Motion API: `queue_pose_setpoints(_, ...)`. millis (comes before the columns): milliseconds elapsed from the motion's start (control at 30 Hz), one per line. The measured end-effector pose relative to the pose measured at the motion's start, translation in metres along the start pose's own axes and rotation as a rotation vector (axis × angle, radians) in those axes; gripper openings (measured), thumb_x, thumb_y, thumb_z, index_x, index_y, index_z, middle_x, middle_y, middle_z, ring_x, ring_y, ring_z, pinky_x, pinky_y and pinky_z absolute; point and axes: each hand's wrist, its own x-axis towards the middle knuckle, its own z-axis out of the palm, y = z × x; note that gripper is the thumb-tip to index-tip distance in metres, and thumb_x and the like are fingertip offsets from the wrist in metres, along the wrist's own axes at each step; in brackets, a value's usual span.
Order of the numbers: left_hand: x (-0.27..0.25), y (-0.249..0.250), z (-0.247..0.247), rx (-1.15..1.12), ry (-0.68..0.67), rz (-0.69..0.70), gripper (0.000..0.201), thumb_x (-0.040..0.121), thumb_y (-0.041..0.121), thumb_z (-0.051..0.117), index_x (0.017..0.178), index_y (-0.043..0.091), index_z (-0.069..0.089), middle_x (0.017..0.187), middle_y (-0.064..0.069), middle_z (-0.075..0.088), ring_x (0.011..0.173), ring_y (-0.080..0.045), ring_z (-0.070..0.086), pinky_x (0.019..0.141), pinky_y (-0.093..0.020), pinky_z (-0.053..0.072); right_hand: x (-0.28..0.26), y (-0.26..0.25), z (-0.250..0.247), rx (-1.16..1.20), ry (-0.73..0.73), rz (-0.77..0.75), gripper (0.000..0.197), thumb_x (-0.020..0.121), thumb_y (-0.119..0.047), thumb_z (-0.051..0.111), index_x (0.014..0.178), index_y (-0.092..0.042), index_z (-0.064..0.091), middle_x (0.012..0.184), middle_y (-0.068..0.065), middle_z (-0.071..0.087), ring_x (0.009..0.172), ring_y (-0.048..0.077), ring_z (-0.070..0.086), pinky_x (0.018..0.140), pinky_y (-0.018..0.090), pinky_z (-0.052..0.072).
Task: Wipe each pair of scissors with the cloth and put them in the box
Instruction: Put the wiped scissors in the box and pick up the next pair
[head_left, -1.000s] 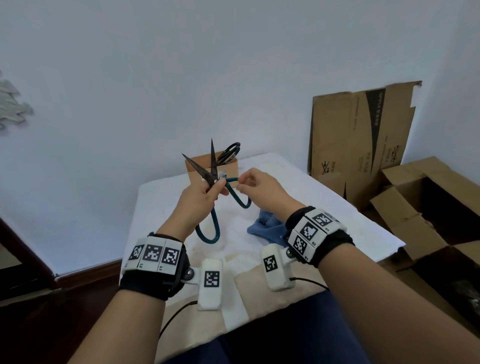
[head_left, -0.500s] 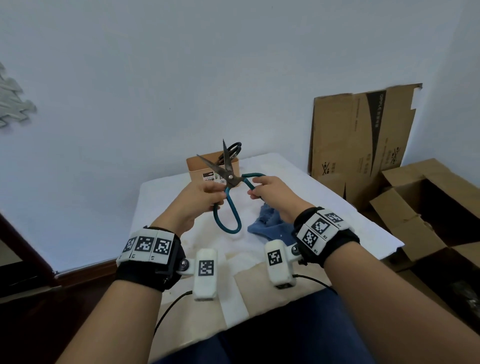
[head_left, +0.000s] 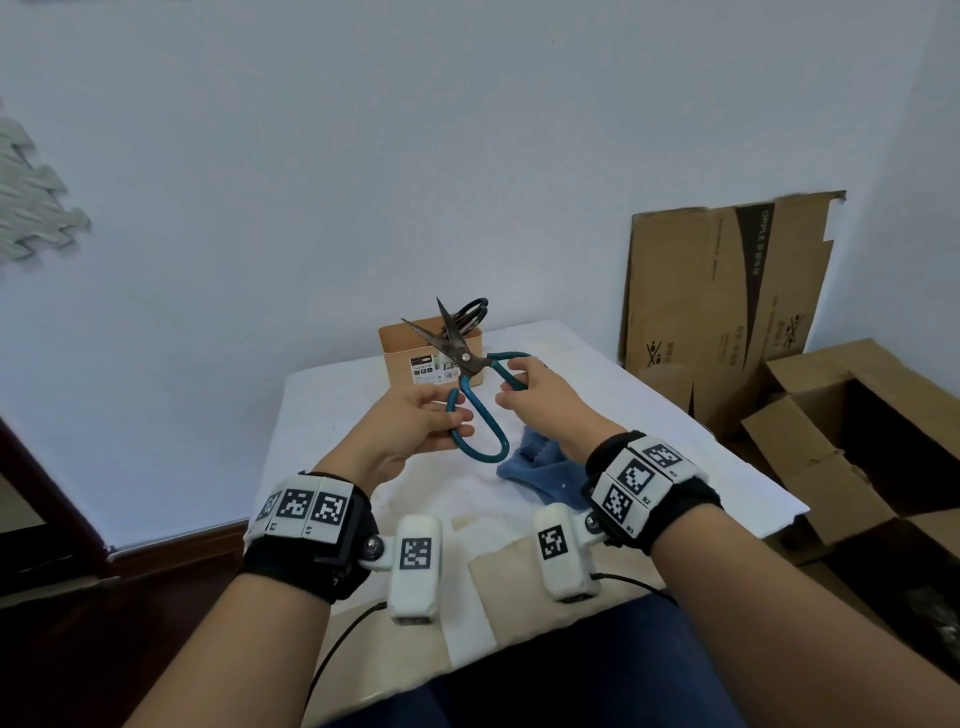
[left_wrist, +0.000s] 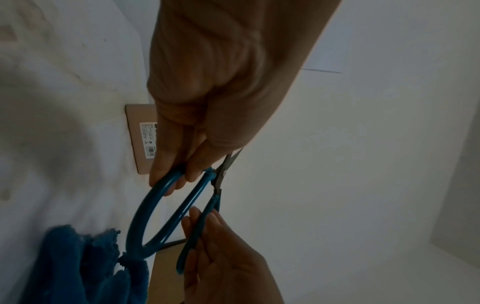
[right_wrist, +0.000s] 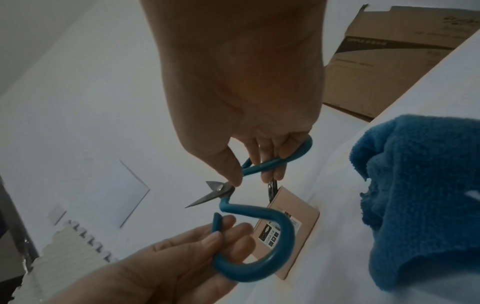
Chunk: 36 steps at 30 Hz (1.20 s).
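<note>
Both hands hold up a pair of teal-handled scissors (head_left: 464, 358) over the table, dark blades spread open and pointing up and left. My left hand (head_left: 447, 410) grips the lower handle loop (right_wrist: 285, 226). My right hand (head_left: 511, 384) pinches the upper handle (right_wrist: 265, 165) between thumb and fingers. The tan box (head_left: 400, 343) stands just behind, with a black-handled pair (head_left: 470, 312) sticking out of it. The blue cloth (head_left: 540, 467) lies crumpled on the table under my right wrist, and neither hand holds it.
The white-covered table (head_left: 322, 405) ends at its right edge near an open cardboard carton (head_left: 857, 415) on the floor. Flattened cardboard (head_left: 727, 291) leans on the wall behind it. A grey foam mat piece (head_left: 31, 208) hangs at the far left.
The scissors have shifted right and tilted, and their handles stand wider apart. My left hand has slid from near the pivot down onto the lower loop. My right hand keeps the other handle.
</note>
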Motion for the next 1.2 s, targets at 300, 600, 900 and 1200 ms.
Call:
queue_pose_setpoints(300, 0.001, -0.005, 0.010, -0.140, 0.072, 0.022, 0.026, 0.094, -0.009, 0.056, 0.120, -0.005, 0.060, 0.113, -0.019, 0.068, 0.088, -0.026, 0.071, 0.076, -0.031, 0.062, -0.002, -0.006, 0.002, -0.361, -0.033, -0.130, 0.059, 0.079, -0.031, 0.075, 0.131, -0.022, 0.048, 0.124, -0.003, 0.057, 0.116, 0.018, 0.053, 0.102, 0.042, 0.042)
queue_pose_setpoints(600, 0.006, 0.001, 0.006, -0.267, 0.076, 0.070, 0.022, 0.096, -0.005, 0.057, 0.117, -0.008, 0.063, 0.107, -0.017, 0.070, 0.086, -0.019, 0.072, 0.075, -0.026, 0.062, 0.006, -0.007, 0.015, -0.288, 0.066, -0.150, 0.059, 0.081, -0.006, 0.070, 0.133, -0.017, 0.044, 0.106, 0.006, 0.061, 0.102, 0.027, 0.061, 0.086, 0.039, 0.052)
queue_pose_setpoints(900, 0.033, 0.011, -0.011, -0.230, 0.090, 0.059, 0.021, 0.098, -0.003, 0.054, 0.118, -0.006, 0.062, 0.109, -0.018, 0.070, 0.093, -0.023, 0.070, 0.073, -0.024, 0.061, 0.044, -0.020, 0.026, -0.432, 0.138, -0.137, 0.019, 0.081, -0.025, 0.072, 0.096, -0.017, 0.062, 0.091, -0.002, 0.060, 0.096, 0.022, 0.059, 0.089, 0.040, 0.046)
queue_pose_setpoints(1200, 0.081, 0.018, -0.056, 0.321, 0.243, 0.108, 0.024, 0.102, 0.020, 0.052, 0.119, 0.008, 0.066, 0.119, -0.008, 0.067, 0.107, -0.024, 0.066, 0.095, -0.039, 0.055, 0.121, -0.047, 0.018, -0.642, 0.299, -0.263, 0.026, 0.085, -0.005, 0.044, 0.101, -0.019, 0.059, 0.102, -0.001, 0.065, 0.095, 0.025, 0.057, 0.083, 0.036, 0.025)
